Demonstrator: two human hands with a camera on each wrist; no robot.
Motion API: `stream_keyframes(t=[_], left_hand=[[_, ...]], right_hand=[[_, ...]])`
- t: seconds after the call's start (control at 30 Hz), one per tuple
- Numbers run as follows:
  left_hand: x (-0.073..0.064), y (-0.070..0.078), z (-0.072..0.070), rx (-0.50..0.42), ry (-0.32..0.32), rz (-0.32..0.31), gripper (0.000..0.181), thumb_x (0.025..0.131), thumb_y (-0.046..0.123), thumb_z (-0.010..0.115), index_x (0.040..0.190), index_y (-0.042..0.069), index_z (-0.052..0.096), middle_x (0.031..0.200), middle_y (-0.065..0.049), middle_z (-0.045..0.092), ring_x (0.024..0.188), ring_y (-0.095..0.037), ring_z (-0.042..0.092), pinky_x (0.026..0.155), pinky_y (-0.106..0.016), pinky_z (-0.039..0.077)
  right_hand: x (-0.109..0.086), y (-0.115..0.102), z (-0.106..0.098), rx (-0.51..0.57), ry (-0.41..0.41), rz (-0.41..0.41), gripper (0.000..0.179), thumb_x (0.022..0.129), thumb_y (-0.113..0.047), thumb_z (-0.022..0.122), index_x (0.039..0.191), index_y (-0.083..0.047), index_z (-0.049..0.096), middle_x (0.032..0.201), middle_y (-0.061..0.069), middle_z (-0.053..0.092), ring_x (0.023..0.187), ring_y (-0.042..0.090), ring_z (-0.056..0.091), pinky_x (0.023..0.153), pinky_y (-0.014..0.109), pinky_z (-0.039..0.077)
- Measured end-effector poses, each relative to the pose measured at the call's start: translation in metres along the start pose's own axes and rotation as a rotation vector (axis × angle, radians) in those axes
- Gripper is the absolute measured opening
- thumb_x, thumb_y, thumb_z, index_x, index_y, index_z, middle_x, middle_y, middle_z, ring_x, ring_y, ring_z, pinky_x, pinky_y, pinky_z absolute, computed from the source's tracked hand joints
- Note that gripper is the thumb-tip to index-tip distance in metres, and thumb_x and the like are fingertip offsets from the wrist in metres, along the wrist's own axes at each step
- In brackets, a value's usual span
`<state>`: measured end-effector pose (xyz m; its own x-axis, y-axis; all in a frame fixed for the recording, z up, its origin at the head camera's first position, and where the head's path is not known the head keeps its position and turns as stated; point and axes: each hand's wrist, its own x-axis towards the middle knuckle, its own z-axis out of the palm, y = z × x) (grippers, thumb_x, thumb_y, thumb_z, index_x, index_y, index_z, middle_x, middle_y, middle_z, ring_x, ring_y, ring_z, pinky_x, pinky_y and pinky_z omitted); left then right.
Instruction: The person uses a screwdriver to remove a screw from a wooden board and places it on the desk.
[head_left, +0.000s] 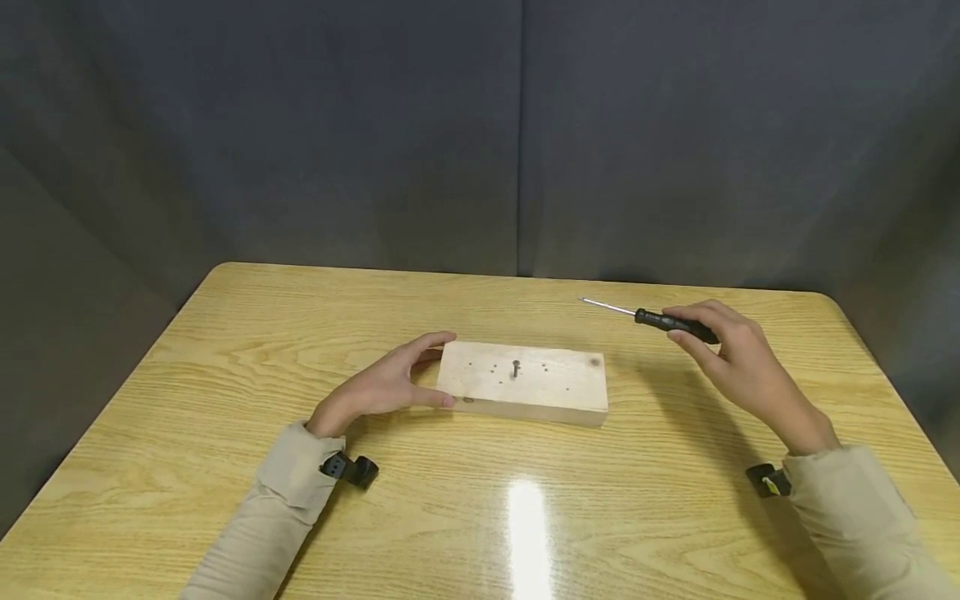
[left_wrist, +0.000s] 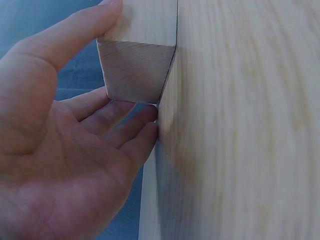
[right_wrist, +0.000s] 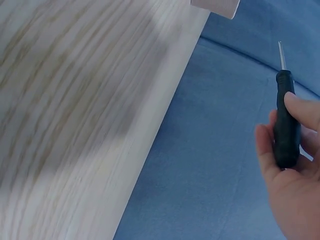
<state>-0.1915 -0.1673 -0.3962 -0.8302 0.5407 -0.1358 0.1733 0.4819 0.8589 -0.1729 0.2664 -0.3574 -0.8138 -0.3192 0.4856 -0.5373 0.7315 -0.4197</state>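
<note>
A pale wooden block [head_left: 540, 385] lies flat on the table, with several small holes in its top. One screw [head_left: 516, 367] stands upright near the middle of that top face. My left hand [head_left: 386, 382] grips the block's left end, thumb at the front side and fingers round the back; the left wrist view shows the block's end face [left_wrist: 137, 70] between them. Off to the right, my right hand [head_left: 738, 354] holds a screwdriver [head_left: 678, 325] by its black handle, raised above the table. Its thin metal shaft points left, apart from the block and the screw.
The wood-grain table [head_left: 247, 400] has rounded far corners. Behind it hangs a dark curtain [head_left: 375, 150]. Black wrist cameras sit on both sleeves, the left one [head_left: 363, 472] close above the tabletop. A bright light reflection lies on the table's near part.
</note>
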Motion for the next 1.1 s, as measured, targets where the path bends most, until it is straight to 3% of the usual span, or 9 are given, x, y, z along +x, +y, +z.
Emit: stream_keyframes(t=[0.33, 0.63, 0.83, 1.1], left_hand=[[0.002, -0.001, 0.000, -0.003, -0.001, -0.001, 0.094, 0.082, 0.027, 0.083, 0.156, 0.014, 0.028, 0.160, -0.007, 0.032, 0.147, -0.031, 0.033, 0.122, -0.050, 0.027], [0.000, -0.001, 0.000, -0.001, -0.002, -0.009, 0.094, 0.082, 0.028, 0.083, 0.157, 0.015, 0.028, 0.161, -0.007, 0.031, 0.148, -0.031, 0.033, 0.122, -0.051, 0.026], [0.000, 0.000, 0.000, 0.003, -0.004, -0.009, 0.094, 0.082, 0.028, 0.082, 0.157, 0.015, 0.027, 0.161, -0.007, 0.030, 0.148, -0.031, 0.032, 0.122, -0.051, 0.026], [0.000, 0.000, 0.000, 0.013, -0.006, -0.008, 0.094, 0.082, 0.028, 0.082, 0.157, 0.014, 0.027, 0.161, -0.008, 0.030, 0.148, -0.031, 0.032, 0.122, -0.050, 0.026]], right_hand=[[0.002, -0.010, -0.001, 0.022, 0.048, -0.022, 0.029, 0.088, -0.002, 0.073, 0.116, -0.006, 0.072, 0.106, 0.009, 0.069, 0.086, -0.013, 0.050, 0.051, 0.013, 0.040], [0.006, -0.020, -0.002, 0.045, 0.102, -0.036, 0.029, 0.083, 0.000, 0.077, 0.110, -0.007, 0.074, 0.104, 0.008, 0.072, 0.090, -0.019, 0.051, 0.057, 0.008, 0.046], [0.011, -0.028, -0.001, 0.063, 0.125, -0.042, 0.029, 0.080, 0.003, 0.079, 0.107, -0.007, 0.074, 0.099, 0.007, 0.073, 0.086, -0.016, 0.053, 0.064, 0.007, 0.042], [0.016, -0.034, 0.000, 0.106, 0.164, -0.035, 0.027, 0.077, 0.006, 0.080, 0.100, -0.003, 0.072, 0.093, 0.010, 0.073, 0.073, -0.013, 0.055, 0.062, 0.006, 0.043]])
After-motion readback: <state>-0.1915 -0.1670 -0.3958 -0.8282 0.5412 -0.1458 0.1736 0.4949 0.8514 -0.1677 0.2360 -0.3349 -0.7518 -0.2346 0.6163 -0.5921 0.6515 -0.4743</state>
